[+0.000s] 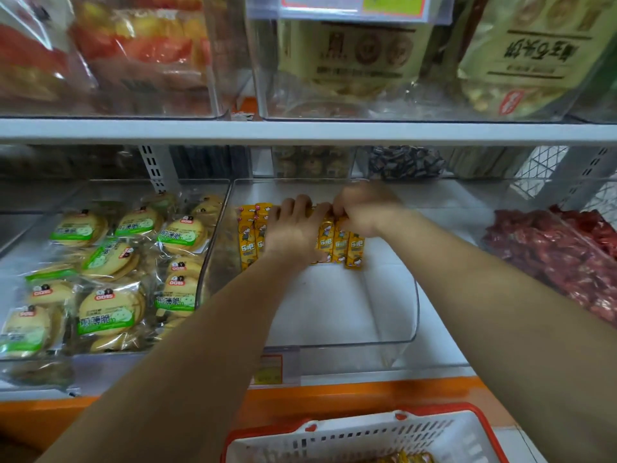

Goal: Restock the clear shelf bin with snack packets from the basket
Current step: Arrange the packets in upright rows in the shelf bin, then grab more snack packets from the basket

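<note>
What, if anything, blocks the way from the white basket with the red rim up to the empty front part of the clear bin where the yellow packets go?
Nothing visible does. The white plastic basket with the red rim sits below the clear plastic shelf bin, whose low front wall is open on top. Both hands, left and right, rest on the row of yellow snack packets at the back.

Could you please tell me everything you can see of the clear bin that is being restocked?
The clear bin is a transparent plastic tub with a rounded front wall, sitting on the white shelf between two fuller bins. It is mostly empty: only a row of yellow snack packets lies side by side at its back. The left hand and right hand both rest on that row.
</note>
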